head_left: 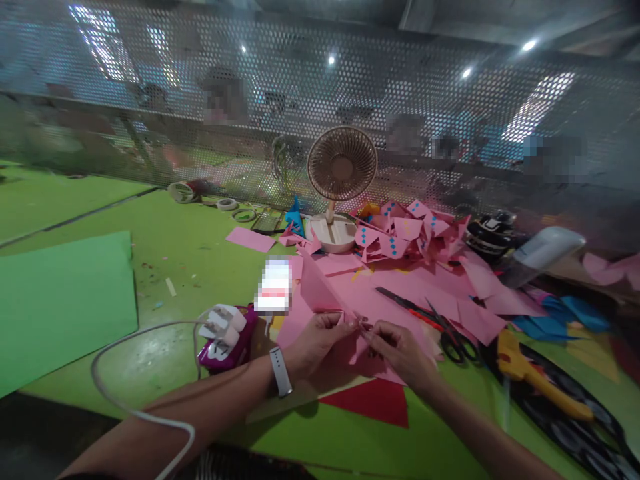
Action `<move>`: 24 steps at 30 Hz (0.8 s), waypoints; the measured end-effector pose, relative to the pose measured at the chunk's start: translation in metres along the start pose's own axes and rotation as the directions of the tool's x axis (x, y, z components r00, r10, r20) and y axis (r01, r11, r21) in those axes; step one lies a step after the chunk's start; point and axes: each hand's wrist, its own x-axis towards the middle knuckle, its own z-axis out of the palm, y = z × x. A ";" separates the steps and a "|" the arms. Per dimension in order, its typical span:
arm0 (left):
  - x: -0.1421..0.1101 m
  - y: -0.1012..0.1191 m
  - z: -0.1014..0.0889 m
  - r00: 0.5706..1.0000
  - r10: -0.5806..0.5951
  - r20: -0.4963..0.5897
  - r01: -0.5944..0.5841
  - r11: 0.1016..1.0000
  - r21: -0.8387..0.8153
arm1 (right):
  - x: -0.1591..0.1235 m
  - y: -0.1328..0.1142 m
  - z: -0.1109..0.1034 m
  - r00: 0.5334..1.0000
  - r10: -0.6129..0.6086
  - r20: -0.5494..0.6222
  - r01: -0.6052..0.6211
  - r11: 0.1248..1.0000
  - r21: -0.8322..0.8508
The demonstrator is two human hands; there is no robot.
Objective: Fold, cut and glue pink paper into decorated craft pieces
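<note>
My left hand [320, 340] pinches a folded piece of pink paper [320, 287], whose pointed flap stands up above the fingers. From the other side, my right hand [397, 347] has its thumb and fingertips closed on the same paper's near end. The fingertips of both hands almost meet there, and the exact fold between them is too small to make out. Below the hands lie more pink sheets and a red paper piece [375, 401]. Right of my right hand are black scissors [453, 333] and a red-and-black tool [415, 310].
A small fan [343, 167] stands at the back beside a heap of folded pink shapes [405, 230]. A phone [273, 287] and a purple box with a white plug [225, 333] are at left. A yellow glue gun [540, 377] lies right. Green sheet [65, 307] lies far left.
</note>
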 end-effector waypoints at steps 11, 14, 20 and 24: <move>0.002 -0.004 -0.004 0.999 -0.006 -0.039 0.008 0.999 0.048 | -0.001 -0.001 0.003 1.000 -0.006 -0.015 0.006 1.000 0.000; 0.002 -0.004 -0.003 0.998 -0.015 -0.054 0.019 0.998 0.062 | -0.002 -0.002 0.004 1.000 -0.001 -0.004 0.001 1.000 -0.010; 0.000 -0.002 0.003 0.998 0.005 -0.055 -0.005 1.000 -0.003 | -0.004 -0.003 0.004 1.000 -0.013 -0.011 0.012 0.998 -0.057; -0.001 -0.001 0.004 0.999 0.009 -0.033 -0.009 1.000 -0.003 | -0.003 -0.004 0.004 1.000 -0.005 -0.019 0.003 0.998 -0.065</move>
